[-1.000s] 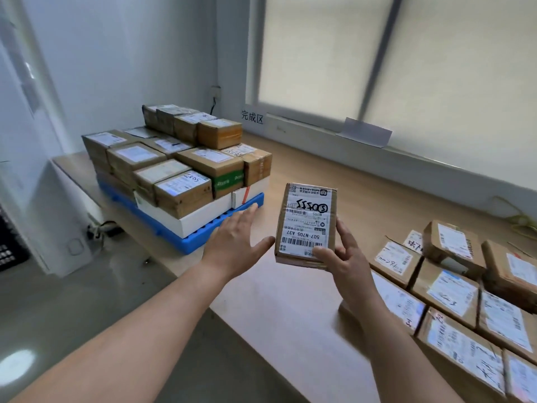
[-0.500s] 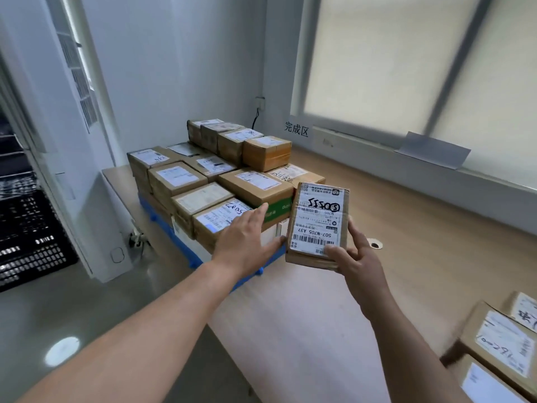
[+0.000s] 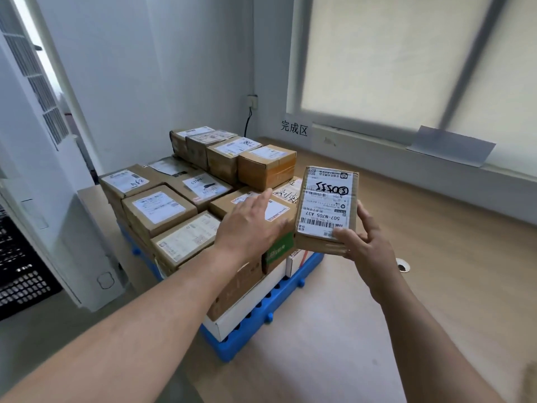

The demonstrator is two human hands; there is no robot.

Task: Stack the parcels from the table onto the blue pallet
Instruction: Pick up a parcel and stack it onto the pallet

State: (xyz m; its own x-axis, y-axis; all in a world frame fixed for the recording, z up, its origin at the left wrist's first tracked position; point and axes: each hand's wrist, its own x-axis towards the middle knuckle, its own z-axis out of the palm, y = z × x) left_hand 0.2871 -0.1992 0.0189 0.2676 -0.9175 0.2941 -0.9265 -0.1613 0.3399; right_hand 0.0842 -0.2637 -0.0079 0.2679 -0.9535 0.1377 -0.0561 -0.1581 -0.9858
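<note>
- Held parcel (image 3: 327, 209): one flat brown carton. It is hanging in the air over the near right corner of the stack, clear of the table. Its long axis is running from the near end in the palm up and away toward the window wall. Its white-labelled face is tilting toward the camera.
- Right hand (image 3: 361, 245): it is gripping the parcel's near end. The thumb (image 3: 340, 234) is pressing on the label's lower edge, and the fingers (image 3: 363, 212) are curling round the right side.
- Left hand (image 3: 250, 225): it is reaching flat over the stack, just left of the held parcel, with its fingers straight and close together. Whether it is touching the carton below cannot be told.
- Stacked parcels (image 3: 158, 209): four are standing in a raised back row (image 3: 267, 167). Seven labelled tops are showing in the layer in front of that row, one partly under the left hand. Beneath them two white flat boxes (image 3: 241, 315) and one brown carton are showing, and the rest is hidden.
- Blue pallet (image 3: 229, 351): one pallet is carrying the stack and sitting on the wooden table (image 3: 436, 286) near its left end.
- Surroundings: a sign (image 3: 294, 128) is hanging below the blinded window (image 3: 406, 53). A wall socket (image 3: 252, 101) with a cable is sitting behind the stack. A cable hole (image 3: 403, 264) is showing in the tabletop. A black crate (image 3: 20, 271) is standing on the floor at far left.
</note>
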